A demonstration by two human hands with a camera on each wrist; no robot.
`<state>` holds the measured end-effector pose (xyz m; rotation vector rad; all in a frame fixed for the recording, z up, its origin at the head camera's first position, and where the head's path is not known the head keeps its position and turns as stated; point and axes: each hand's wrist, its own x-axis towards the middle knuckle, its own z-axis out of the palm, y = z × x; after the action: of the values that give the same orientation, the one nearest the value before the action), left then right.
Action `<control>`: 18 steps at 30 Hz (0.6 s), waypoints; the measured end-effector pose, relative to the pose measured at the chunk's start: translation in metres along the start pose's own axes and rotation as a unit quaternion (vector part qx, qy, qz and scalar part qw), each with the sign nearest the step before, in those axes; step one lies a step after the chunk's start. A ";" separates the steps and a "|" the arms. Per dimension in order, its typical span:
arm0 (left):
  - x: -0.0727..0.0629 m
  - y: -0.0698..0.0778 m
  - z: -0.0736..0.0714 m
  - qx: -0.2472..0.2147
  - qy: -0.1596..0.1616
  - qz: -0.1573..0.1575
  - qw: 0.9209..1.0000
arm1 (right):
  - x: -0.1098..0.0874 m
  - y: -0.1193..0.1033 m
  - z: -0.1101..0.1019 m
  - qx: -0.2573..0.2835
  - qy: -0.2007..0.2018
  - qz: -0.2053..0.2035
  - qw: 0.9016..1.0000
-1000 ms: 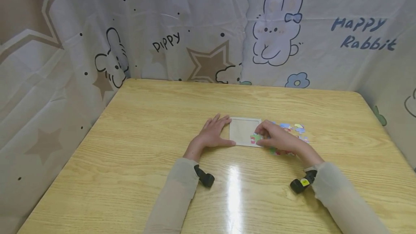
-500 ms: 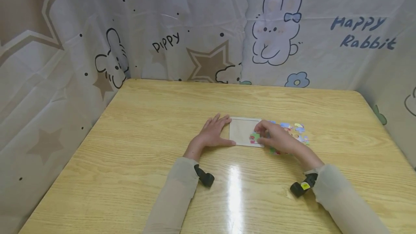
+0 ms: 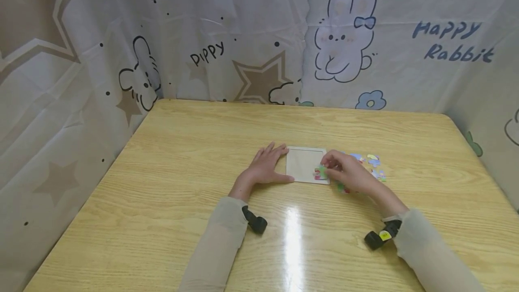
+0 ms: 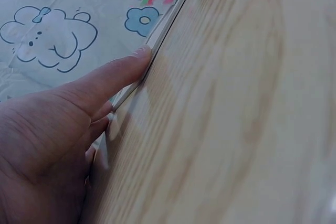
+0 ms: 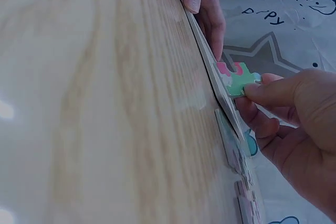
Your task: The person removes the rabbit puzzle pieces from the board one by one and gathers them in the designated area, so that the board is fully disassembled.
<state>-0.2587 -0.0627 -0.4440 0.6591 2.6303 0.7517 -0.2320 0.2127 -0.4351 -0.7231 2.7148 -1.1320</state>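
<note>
A flat, pale puzzle tray (image 3: pixel 302 166) with a thin raised rim lies on the table. My left hand (image 3: pixel 265 166) rests at its left side, thumb and fingers spread, with the thumb on the near rim in the left wrist view. My right hand (image 3: pixel 348 172) pinches a green, red and white jigsaw piece (image 5: pixel 239 80) between thumb and fingers. That piece is tilted over the tray's lower right corner, as the right wrist view shows. Partly hidden by the right hand, several loose jigsaw pieces (image 3: pixel 374 160) lie right of the tray.
The wooden table (image 3: pixel 194 148) extends around the tray on all sides. A printed curtain (image 3: pixel 259 26) hangs behind it and along both sides. Black cameras are strapped to both wrists.
My right hand has shifted slightly right and tilted, still pinching the jigsaw piece, which now shows more of its green face. The left hand and the tray stay in place.
</note>
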 end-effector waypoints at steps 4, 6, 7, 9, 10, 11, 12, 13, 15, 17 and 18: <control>0.000 0.000 0.000 -0.001 -0.002 -0.002 1.000 | -0.007 0.004 -0.004 0.012 0.003 0.013 1.000; 0.000 0.000 0.001 -0.002 -0.001 0.000 1.000 | -0.010 0.006 -0.006 0.020 0.003 0.021 1.000; 0.000 0.000 0.001 -0.004 0.000 0.000 1.000 | -0.012 0.007 -0.008 0.024 0.002 0.026 0.999; 0.000 -0.001 0.001 -0.006 0.001 0.001 1.000 | -0.017 0.008 -0.010 0.027 0.003 0.034 0.999; 0.000 -0.001 0.001 -0.006 0.000 0.002 1.000 | -0.019 0.009 -0.012 0.029 0.003 0.037 0.999; 0.000 -0.001 0.001 -0.006 0.000 0.002 1.000 | -0.021 0.009 -0.013 0.033 0.003 0.041 0.999; 0.000 -0.001 0.000 -0.006 -0.001 0.002 1.000 | -0.023 0.010 -0.015 0.033 0.004 0.042 0.999; 0.000 -0.001 0.000 -0.003 -0.001 0.001 1.000 | -0.025 0.010 -0.016 0.032 0.006 0.042 0.999; 0.000 0.000 0.000 -0.004 0.000 0.003 1.000 | -0.029 0.012 -0.019 0.031 0.012 0.039 0.999; 0.000 0.000 0.000 -0.006 0.001 0.005 1.000 | -0.032 0.014 -0.021 0.029 0.017 0.038 0.999; 0.000 0.000 0.000 -0.005 0.001 0.006 1.000 | -0.034 0.015 -0.022 0.025 0.021 0.037 0.999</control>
<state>-0.2589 -0.0626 -0.4438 0.6710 2.6245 0.7689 -0.2142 0.2519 -0.4325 -0.5932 2.7132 -1.2065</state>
